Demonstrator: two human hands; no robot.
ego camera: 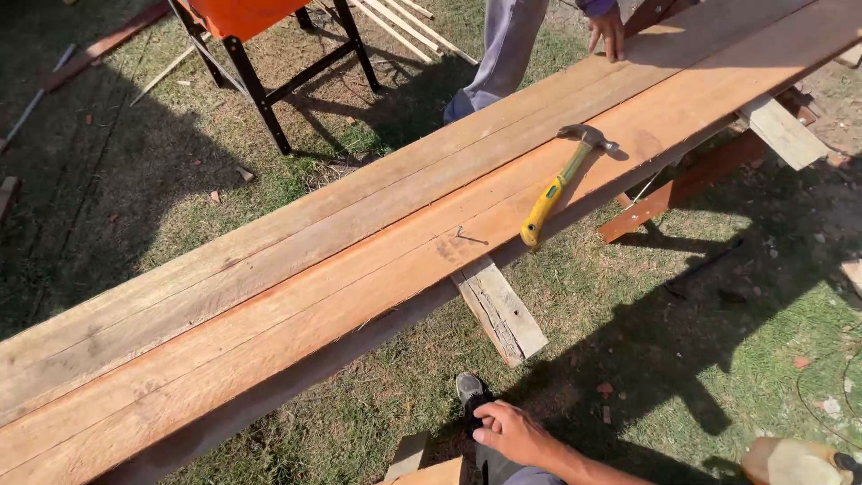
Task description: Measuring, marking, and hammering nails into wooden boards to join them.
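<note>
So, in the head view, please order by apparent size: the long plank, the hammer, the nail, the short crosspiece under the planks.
1. long plank
2. short crosspiece and hammer: similar apparent length, and the crosspiece is partly hidden, so no ranking between them
3. nail

Outdoors in hard sunlight, patchy green grass (682, 359) with bare earth is crossed by deep shadows toward 4 o'clock. A black metal stand with an orange top (260, 54) sits at 11 o'clock, thin pale wooden slats (404, 22) lying beside it at 12.
</note>
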